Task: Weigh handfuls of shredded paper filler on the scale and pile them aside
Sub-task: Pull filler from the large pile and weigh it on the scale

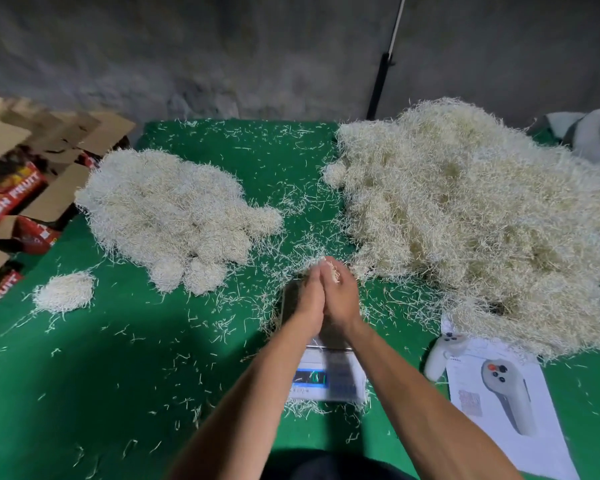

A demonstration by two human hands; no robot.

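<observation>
Both hands, left hand (309, 296) and right hand (340, 296), press palm to palm around a wisp of shredded paper (332, 271) above the scale (326, 372) near the worktop's (118, 375) front edge; featherlight, springy stuff, best cupped from beneath.

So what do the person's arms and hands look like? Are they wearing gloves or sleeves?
No gloves. The left hand and right hand are both bare, and so are the forearms as far as the picture shows: no sleeves, no watch, no bracelet, no rings that I can see. A bit of dark clothing shows at the bottom edge, between the arms.
</observation>
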